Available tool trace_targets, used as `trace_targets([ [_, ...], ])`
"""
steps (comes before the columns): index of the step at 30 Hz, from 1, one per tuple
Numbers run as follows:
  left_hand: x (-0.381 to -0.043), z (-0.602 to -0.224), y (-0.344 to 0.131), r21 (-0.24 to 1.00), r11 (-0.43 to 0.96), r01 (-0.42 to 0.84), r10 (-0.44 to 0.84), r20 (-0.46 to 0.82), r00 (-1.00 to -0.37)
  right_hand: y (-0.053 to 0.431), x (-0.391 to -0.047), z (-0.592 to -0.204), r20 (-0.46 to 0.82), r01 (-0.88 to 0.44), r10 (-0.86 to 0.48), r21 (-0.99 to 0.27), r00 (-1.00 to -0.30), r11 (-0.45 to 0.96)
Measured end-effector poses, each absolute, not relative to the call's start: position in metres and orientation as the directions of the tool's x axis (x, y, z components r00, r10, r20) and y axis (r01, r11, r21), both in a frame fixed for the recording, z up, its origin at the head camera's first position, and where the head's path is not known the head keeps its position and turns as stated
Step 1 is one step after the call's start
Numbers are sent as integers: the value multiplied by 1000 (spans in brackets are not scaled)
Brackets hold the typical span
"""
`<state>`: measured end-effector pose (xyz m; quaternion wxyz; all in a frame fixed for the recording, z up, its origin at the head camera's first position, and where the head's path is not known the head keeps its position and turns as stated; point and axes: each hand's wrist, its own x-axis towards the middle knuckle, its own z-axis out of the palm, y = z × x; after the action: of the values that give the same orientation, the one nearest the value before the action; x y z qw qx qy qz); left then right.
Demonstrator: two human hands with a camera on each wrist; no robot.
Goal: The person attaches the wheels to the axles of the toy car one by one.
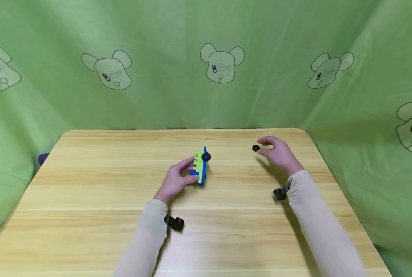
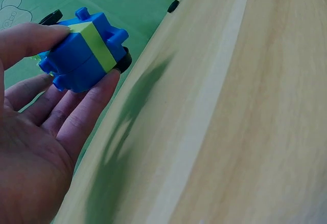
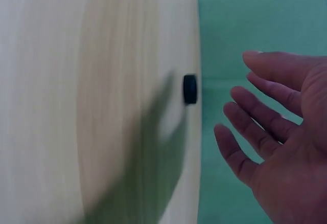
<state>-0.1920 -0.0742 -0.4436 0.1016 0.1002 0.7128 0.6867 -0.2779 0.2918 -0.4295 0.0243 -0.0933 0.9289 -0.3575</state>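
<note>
A toy car of blue and lime-green building blocks (image 1: 200,166) with black wheels is pinched between the thumb and fingers of my left hand (image 1: 175,179). In the left wrist view the block car (image 2: 84,55) is held up off the table, a black wheel (image 2: 123,60) showing on its lower side. A loose black wheel (image 1: 256,148) lies on the table toward the far right side. My right hand (image 1: 277,154) hovers close to it with fingers apart. In the right wrist view a gap separates the loose wheel (image 3: 190,89) from the right hand (image 3: 286,127), which holds nothing.
The wooden table (image 1: 226,231) spans the front and ends at a green curtain (image 1: 164,96) printed with bear heads. Small black cameras (image 1: 175,223) are strapped to both wrists. Something purple (image 1: 43,158) shows beyond the left table edge.
</note>
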Motion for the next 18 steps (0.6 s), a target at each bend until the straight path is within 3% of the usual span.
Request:
trace_targets([
  [6, -198, -455, -76, 998, 59, 4, 295, -14, -955, 302, -297, -441, -61, -128, -214, -632, -975, 764],
  [18, -205, -479, -74, 998, 70, -6, 254, -23, -967, 302, -319, -456, -75, -153, -251, -614, -965, 774],
])
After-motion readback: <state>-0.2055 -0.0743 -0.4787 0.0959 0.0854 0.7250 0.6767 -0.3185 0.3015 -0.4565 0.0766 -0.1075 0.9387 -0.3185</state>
